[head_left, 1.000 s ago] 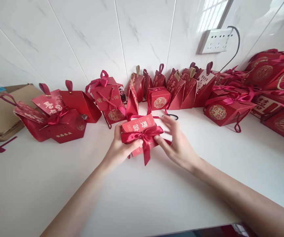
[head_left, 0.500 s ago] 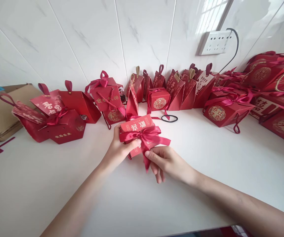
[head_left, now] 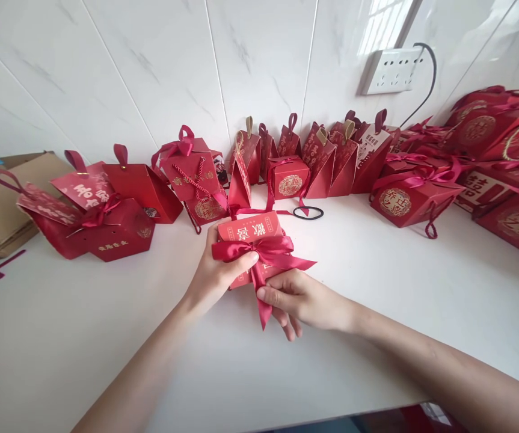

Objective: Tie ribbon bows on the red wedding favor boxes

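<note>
Gift box point(head_left: 250, 227), red with pale lettering, sits in the middle of the scene over the white surface point(head_left: 223, 373); whether it rests on it cannot be told. Its lid face is closed, so the contents are hidden. A shiny red bow point(head_left: 275, 245) lies across that face. The left hand point(head_left: 211, 273) has its grip clamped on the box from the left, the thumb pressing on the middle of the bow. The right hand point(head_left: 302, 300) has its grip together on the ribbon tail point(head_left: 263, 313) hanging toward the near side, pinched between thumb and forefinger.

Just beyond, to the right, lies a black loop point(head_left: 316, 218). On the far side a small red box point(head_left: 290, 178) stands among red pointed boxes point(head_left: 321, 161) with loop handles. To the left are a six-sided red box point(head_left: 121, 228) and brown cardboard point(head_left: 15, 198); to the right, a ribboned box point(head_left: 417, 201) stands near a pile of red boxes point(head_left: 485, 132).
</note>
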Tool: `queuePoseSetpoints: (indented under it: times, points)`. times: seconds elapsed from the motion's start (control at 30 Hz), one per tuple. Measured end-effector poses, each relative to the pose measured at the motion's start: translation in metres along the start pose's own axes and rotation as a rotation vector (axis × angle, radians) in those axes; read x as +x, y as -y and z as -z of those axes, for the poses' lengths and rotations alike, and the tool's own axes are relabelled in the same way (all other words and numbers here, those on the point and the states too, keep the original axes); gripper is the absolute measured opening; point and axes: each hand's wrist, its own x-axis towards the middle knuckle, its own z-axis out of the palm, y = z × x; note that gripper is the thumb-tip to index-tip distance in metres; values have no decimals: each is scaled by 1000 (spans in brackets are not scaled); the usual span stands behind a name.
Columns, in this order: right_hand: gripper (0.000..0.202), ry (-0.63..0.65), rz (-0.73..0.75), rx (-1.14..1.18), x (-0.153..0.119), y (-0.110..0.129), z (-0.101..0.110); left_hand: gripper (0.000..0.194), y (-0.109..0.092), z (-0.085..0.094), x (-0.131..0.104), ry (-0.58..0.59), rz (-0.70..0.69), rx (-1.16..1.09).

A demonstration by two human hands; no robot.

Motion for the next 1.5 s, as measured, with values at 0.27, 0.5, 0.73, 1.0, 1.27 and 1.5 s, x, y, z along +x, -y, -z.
queuePoseSetpoints:
  times: [0.27, 0.5, 0.73, 1.0, 1.27, 1.5]
  points:
    - [37, 41, 21, -117, -1, 1, -5, 47, 7, -2, -1, -70, 31, 41]
    - [31, 118, 7, -166, -6, 5, -7, 47, 4, -4, -1, -91, 45, 42]
    - [33, 202, -51, -190, -10, 9, -3, 47, 7, -2, 0, -84, 48, 34]
    - [64, -333, -33, -395, -29, 28, 53, 48, 8, 4, 2, -45, 54, -2]
    - [42, -200, 85, -445, -16, 19, 49, 45, 8, 2, 2, -71, 32, 29]
    - [32, 5, 30, -466, -25, 25, 57, 47, 11, 3, 4, -89, 17, 84]
